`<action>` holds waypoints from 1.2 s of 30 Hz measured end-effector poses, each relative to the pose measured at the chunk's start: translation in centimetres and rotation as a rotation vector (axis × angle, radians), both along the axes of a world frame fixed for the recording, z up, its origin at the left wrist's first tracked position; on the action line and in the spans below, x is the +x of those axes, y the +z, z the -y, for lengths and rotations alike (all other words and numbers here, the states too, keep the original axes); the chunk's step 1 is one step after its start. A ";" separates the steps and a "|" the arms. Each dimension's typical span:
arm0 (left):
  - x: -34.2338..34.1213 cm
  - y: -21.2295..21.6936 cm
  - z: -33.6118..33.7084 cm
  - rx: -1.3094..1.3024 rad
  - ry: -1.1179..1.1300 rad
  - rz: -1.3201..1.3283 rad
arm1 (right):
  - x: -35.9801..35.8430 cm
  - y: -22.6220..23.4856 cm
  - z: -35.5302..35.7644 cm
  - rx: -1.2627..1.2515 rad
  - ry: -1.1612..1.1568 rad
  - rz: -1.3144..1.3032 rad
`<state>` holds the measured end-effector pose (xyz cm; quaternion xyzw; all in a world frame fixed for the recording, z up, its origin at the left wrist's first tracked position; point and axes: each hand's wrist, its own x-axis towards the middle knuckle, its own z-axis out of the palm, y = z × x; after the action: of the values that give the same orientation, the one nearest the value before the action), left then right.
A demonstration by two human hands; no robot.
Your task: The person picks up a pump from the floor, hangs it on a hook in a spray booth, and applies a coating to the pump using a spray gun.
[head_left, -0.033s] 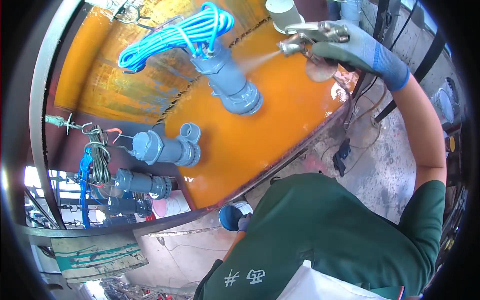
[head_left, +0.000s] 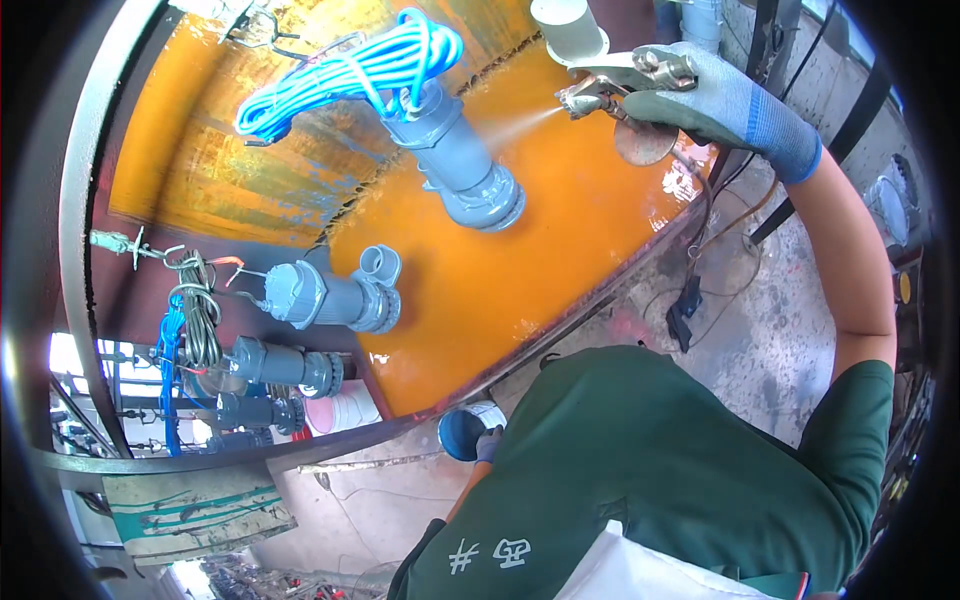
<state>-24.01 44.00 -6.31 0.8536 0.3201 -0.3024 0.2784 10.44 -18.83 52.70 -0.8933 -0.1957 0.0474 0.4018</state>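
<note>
In my right hand (head_left: pixel 700 95), gloved in grey and blue, a metal spray gun (head_left: pixel 610 85) is gripped. A white cup (head_left: pixel 570 30) sits atop it. Pale mist leaves its nozzle toward a hanging grey-blue pump (head_left: pixel 450 155), which carries a bundle of bright blue cable (head_left: pixel 350 80). Nozzle and pump are apart. Low down, my gloved left hand (head_left: pixel 489 443) is closed at the side of a small pail (head_left: pixel 462 435) with blue paint inside; my torso partly hides that hand.
Left of the sprayed pump, another grey-blue pump (head_left: pixel 330 295) hangs from a hook, with several more behind it. An orange-coated booth (head_left: pixel 500 290) backs them, edged by a dark rim. A hose (head_left: pixel 705 200) drops below the gun. A pinkish bucket (head_left: pixel 340 408) stands lower left.
The spray gun and my right hand have shifted very slightly, and the mist looks denser. The blue cable bundle sits a touch differently. My left hand stays at the pail.
</note>
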 end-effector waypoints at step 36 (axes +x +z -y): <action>-2.4 -4.2 -0.2 0.015 0.127 0.058 | 0.9 3.9 -0.7 0.054 0.132 0.207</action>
<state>-26.44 44.19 -10.53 0.8419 0.3676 -0.2572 0.2998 11.29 -18.11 56.56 -0.8674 -0.2958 -0.0240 0.3995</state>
